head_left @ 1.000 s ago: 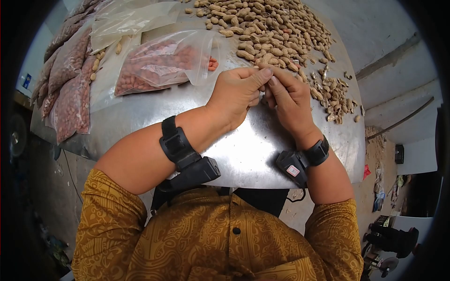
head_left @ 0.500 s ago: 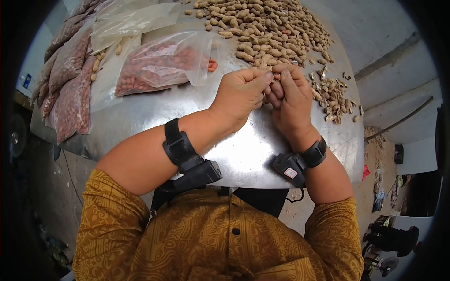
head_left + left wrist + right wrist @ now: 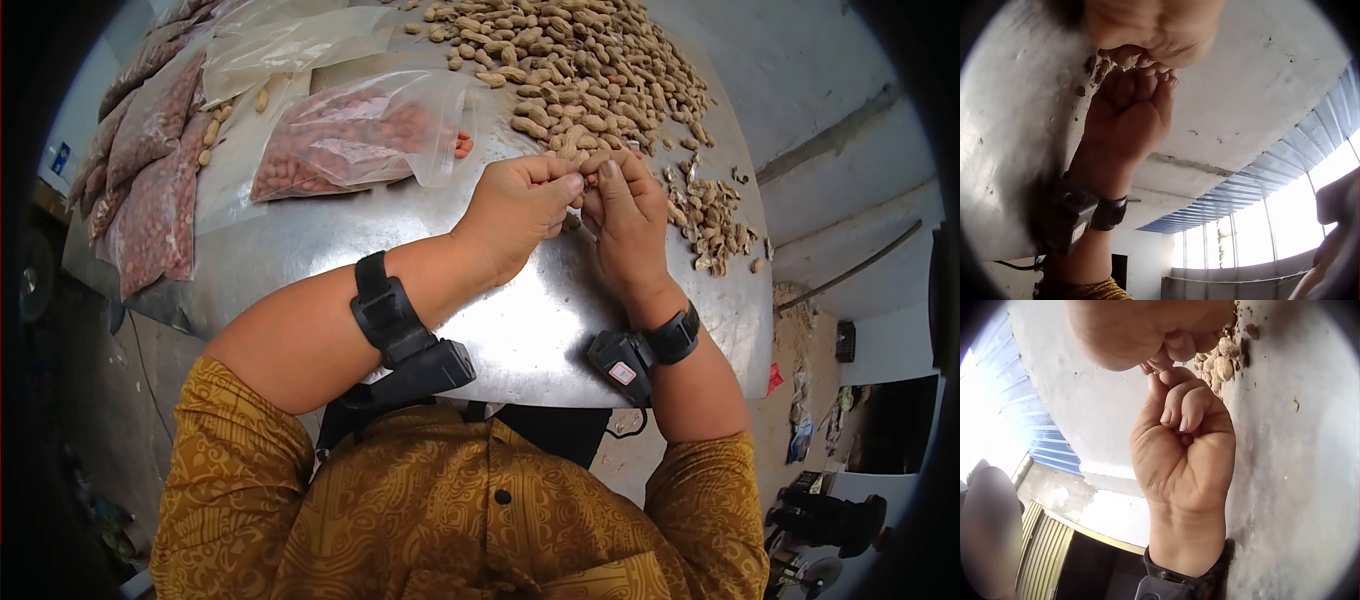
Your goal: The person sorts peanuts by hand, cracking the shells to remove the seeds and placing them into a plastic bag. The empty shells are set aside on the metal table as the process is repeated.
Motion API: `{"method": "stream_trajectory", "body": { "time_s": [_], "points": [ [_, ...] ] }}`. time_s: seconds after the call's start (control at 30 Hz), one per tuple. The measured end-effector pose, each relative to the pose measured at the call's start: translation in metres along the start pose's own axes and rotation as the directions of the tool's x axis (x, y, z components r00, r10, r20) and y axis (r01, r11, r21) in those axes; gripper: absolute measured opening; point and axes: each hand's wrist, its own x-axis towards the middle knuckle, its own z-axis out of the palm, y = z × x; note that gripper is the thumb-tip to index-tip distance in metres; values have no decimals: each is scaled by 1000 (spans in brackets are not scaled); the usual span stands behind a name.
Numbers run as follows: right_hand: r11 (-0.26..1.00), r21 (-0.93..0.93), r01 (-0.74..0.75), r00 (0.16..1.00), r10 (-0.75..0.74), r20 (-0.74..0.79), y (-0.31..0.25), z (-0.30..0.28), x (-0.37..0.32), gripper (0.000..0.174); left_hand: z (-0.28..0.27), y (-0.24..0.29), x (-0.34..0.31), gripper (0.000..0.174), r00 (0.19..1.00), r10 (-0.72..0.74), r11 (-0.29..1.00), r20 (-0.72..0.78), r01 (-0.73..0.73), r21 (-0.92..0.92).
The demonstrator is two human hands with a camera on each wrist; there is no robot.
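Over the near edge of the peanut heap (image 3: 590, 80), both hands meet with their fingertips together. The left hand (image 3: 520, 215) pinches with thumb and forefinger, its other fingers curled into the palm. Facing it, the right hand (image 3: 630, 212) pinches too, thumb on top. A reddish peanut (image 3: 591, 181) shows between the fingertips, mostly hidden by them. In the right wrist view, the curled fingers of the left hand (image 3: 1182, 437) are seen from the palm side. The left wrist view shows the right hand (image 3: 1129, 119) in shadow, fingers bent.
A clear bag of red peanut kernels (image 3: 340, 145) lies open at left, kernels at its mouth. Filled bags (image 3: 155, 200) are stacked at far left, beside flat empty bags (image 3: 290, 50). Broken shells (image 3: 712, 220) lie at right on the metal table (image 3: 510, 340).
The fingertips, pressed together a second ago, drew slightly apart and reddish kernel showed between them. Now they are close again around it. The head view has shifted a little.
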Motion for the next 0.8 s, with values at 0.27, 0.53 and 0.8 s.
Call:
{"method": "stream_trajectory", "body": {
  "time_s": [0.27, 0.53, 0.8],
  "points": [
    [999, -43, -15, 999, 17, 46, 1, -3, 2, 17, -6, 1, 1, 17, 1000, -4, 999, -11, 4, -48],
    [991, -126, 47, 997, -39, 63, -1, -3, 2, 19, -8, 5, 4, 9, 999, -53, 986, 5, 53, -159],
    [717, -552, 427, 903, -376, 210, -4, -1, 3, 16, -12, 2, 9, 10, 980, -170, 890, 101, 196, -411]
  ]
}}
